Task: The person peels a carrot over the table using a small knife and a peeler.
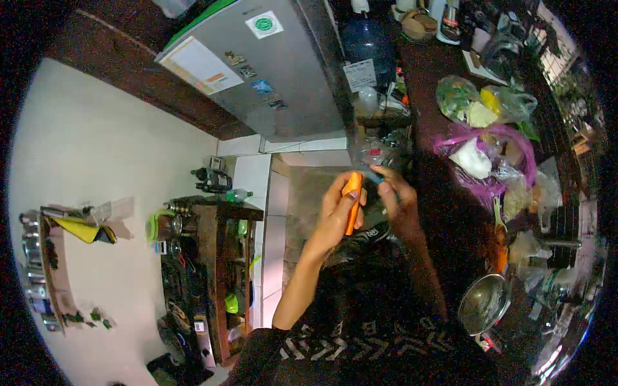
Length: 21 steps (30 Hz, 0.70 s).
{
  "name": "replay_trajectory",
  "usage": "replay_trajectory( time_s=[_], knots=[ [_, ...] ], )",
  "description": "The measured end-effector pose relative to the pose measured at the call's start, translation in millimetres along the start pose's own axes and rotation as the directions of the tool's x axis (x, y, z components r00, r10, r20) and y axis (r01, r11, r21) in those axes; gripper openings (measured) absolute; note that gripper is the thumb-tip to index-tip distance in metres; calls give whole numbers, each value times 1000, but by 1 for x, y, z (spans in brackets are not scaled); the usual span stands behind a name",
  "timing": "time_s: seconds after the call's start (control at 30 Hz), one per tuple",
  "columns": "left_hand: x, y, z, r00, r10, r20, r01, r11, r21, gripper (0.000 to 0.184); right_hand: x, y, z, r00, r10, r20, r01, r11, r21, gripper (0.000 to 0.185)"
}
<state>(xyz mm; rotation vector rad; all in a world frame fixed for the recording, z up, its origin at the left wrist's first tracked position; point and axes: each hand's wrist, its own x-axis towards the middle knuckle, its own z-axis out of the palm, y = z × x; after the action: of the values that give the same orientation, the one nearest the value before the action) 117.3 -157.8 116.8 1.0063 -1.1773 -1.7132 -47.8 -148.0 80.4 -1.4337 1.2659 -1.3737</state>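
Head view is showing the left hand grasping a slender, orange, carrot-like stick left of the dark countertop, the right hand pinching a thin bluish tool, the stick presumably handling light, stiff, perhaps slippery, best held mid-length.

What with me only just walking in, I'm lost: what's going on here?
A person's left hand grips a long orange thing, probably a carrot, while the right hand holds a slim bluish tool by its top end; whether it's a knife or peeler, I can't tell. On the dark counter to the right sit a pink plastic bag and a round metal pan or strainer.
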Motion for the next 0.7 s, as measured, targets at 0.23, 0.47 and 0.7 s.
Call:
replay_trajectory(
  time_s=[0.23, 0.47, 0.7],
  knots=[
    [-29, 18, -28, 983, 119, -139, -84, 968, 237, 44, 16, -20, 31, 943, -196, 269, 266, 930, -256, 41],
    [-34, 32, -27, 971, 110, -214, -63, 974, 217, 37, 27, -43, 34, 889, -194, 415, 360, 856, -370, 35],
    [-30, 36, -43, 946, 237, -220, -137, 911, 389, 35, 37, -42, 47, 876, -321, 360, 451, 809, -376, 39]
  ],
)
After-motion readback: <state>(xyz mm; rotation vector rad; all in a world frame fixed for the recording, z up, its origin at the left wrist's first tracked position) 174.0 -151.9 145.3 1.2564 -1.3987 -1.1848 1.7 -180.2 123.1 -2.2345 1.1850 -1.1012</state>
